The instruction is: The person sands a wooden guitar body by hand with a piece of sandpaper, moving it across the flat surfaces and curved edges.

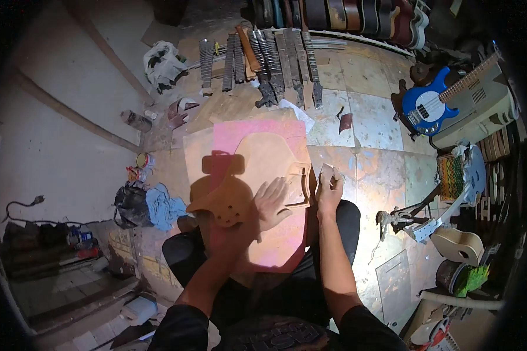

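Observation:
An unfinished wooden guitar body (269, 161) lies flat on a pink board (228, 133) across my lap. It has a routed cutout at its right end and several drilled holes at its lower left. My left hand (270, 202) rests palm down on the wood, fingers stretched out, beside the cutout. Just off the right end of the body, my right hand (329, 190) pinches what looks like a small folded piece of sandpaper (327, 169). A dark shadow covers the left part of the body.
Several guitar necks (287, 64) lie in a row on the tiled floor ahead. A blue bass guitar (428, 106) leans at the right. A dark red sandpaper scrap (346, 121) sits on the tiles. To my left are a blue cloth (165, 205) and a black bag (131, 205).

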Tool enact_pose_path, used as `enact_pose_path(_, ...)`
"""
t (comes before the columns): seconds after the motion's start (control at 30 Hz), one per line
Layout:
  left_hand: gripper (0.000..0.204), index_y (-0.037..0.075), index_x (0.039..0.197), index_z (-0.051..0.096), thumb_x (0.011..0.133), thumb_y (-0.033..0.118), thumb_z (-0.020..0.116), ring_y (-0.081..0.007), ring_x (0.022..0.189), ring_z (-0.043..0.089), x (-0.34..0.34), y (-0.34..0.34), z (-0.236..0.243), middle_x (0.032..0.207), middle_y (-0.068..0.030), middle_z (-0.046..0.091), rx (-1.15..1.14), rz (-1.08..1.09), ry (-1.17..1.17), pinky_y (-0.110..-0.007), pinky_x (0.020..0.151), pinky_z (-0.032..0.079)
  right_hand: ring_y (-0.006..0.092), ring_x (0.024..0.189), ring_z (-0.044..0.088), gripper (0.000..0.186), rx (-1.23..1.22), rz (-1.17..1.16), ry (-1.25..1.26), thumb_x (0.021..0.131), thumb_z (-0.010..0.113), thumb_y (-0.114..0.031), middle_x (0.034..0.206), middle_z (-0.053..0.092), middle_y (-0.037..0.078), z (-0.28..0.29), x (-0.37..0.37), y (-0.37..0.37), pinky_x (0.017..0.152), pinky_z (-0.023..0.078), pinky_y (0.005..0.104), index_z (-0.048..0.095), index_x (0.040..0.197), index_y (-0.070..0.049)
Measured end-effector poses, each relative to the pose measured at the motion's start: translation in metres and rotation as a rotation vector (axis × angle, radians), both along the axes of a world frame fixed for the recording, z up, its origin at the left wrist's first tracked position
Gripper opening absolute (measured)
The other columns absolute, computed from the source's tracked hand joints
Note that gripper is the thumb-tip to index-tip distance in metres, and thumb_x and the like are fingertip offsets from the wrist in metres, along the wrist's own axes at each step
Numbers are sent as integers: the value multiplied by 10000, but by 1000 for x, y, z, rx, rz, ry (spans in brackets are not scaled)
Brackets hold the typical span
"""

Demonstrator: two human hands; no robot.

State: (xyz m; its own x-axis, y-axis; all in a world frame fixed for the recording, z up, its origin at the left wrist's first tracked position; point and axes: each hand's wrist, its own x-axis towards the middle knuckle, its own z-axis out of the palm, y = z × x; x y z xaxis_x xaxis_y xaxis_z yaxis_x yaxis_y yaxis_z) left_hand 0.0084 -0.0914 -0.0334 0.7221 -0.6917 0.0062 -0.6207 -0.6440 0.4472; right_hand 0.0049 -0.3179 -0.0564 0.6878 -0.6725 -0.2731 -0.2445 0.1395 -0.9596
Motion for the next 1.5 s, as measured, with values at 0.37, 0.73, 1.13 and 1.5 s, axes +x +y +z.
enact_pose_path(0.37, 779, -2, 1604, 415, 982, 387, 677, -372, 1598, 305, 5, 107, -62, 1698, -216, 371, 138, 779, -505, -575, 1296, 228, 271, 1328, 588, 523, -383, 179, -190, 967, 765, -101, 1403, 633, 197, 10, -27, 7, 1136, 444, 374, 581, 1423, 77)
enact_pose_path(0.73, 845, -9, 1594, 426, 972, 527, 629, -350, 1589, 322, -87, 40, -11, 1671, -188, 418, -32, 334, -76, -569, 1295, 217, 223, 1223, 648, 522, -476, 407, -244, 973, 770, -93, 1333, 675, 146, 16, -91, 55, 1069, 505, 352, 578, 1436, 53)
enact_pose_path(1.13, 1007, 25, 1591, 442, 892, 708, 684, -415, 1515, 383, -47, 196, -10, 1615, -248, 444, 178, 812, 5, -617, 1244, 255, 210, 1201, 640, 393, 331, 130, -109, 1042, 650, -227, 1319, 654, 105, 12, -112, 55, 991, 531, 358, 603, 1371, -18)
enact_pose_path(1.5, 989, -9, 1391, 598, 828, 799, 686, -413, 1245, 610, -99, 144, -7, 1319, -221, 648, 355, 984, 65, -577, 1111, 416, 202, 1159, 648, 409, 168, 246, -81, 1023, 712, -217, 1266, 681, 106, 14, -103, 89, 998, 530, 345, 626, 1370, -19)
